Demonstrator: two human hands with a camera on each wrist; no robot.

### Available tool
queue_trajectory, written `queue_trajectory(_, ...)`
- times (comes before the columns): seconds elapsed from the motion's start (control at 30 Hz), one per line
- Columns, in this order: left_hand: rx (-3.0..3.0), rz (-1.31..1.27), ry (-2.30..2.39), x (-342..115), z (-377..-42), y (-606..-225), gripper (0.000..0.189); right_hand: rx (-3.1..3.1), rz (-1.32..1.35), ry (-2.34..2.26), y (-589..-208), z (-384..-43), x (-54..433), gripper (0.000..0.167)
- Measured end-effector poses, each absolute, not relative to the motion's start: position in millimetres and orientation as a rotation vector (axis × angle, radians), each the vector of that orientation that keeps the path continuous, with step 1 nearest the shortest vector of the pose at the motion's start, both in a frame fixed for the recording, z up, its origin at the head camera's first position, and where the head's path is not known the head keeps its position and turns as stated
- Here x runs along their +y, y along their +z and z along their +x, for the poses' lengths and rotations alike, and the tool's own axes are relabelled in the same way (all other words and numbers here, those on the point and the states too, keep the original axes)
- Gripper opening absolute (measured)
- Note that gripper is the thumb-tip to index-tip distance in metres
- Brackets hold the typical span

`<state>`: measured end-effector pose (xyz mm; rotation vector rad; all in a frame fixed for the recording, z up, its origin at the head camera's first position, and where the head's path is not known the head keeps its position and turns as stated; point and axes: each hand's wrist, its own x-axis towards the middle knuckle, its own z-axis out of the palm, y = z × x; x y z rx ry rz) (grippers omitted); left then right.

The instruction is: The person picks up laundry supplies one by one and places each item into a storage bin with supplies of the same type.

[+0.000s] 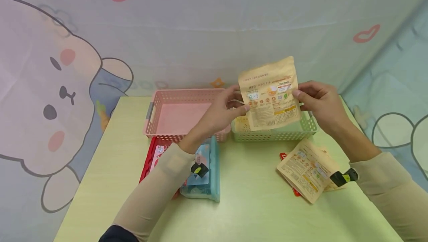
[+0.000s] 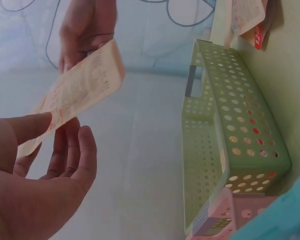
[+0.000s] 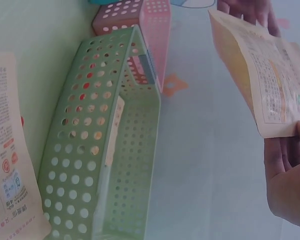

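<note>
A tan printed snack pouch (image 1: 272, 97) is held up above the green basket (image 1: 274, 136), its printed side toward the head camera. My left hand (image 1: 222, 110) pinches its left edge between thumb and fingers. At the opposite edge, my right hand (image 1: 322, 104) grips the pouch the same way. The left wrist view shows the pouch (image 2: 80, 87) tilted, with both hands on it. Inside the basket, partly hidden behind the raised pouch, lies another tan packet (image 1: 241, 124). More tan pouches (image 1: 307, 169) lie on the table below my right hand, over something red.
A pink basket (image 1: 187, 117) stands left of the green one. In front of it are a red box (image 1: 147, 164) and a blue-green box (image 1: 215, 175), partly covered by my left arm. A printed curtain (image 1: 207, 41) hangs behind the table (image 1: 247, 197).
</note>
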<state>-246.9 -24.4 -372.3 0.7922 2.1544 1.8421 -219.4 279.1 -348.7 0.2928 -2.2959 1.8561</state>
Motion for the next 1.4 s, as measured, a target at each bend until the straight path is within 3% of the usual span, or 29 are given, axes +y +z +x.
queue_trajectory(0.13,2.167,0.732,1.814,-20,-247,-374,0.079,-2.241,0.264,1.894,-347,-219,277,0.021)
queue_trajectory(0.27,2.264,0.693,1.778,-15,-250,-376,0.087,-2.226,0.232,1.892,-348,-220,273,0.023)
queue_trajectory(0.73,2.440,0.546,1.746,17,-275,-363,0.041,-2.322,0.025,1.648,-352,-232,282,0.035)
queue_trajectory(1.07,2.526,0.552,1.667,33,-294,-367,0.042,-2.419,-0.033,1.501,-354,-245,290,0.030)
queue_trajectory(1.4,2.590,0.476,1.643,54,-305,-387,0.040,-2.486,-0.098,1.362,-363,-267,298,0.039)
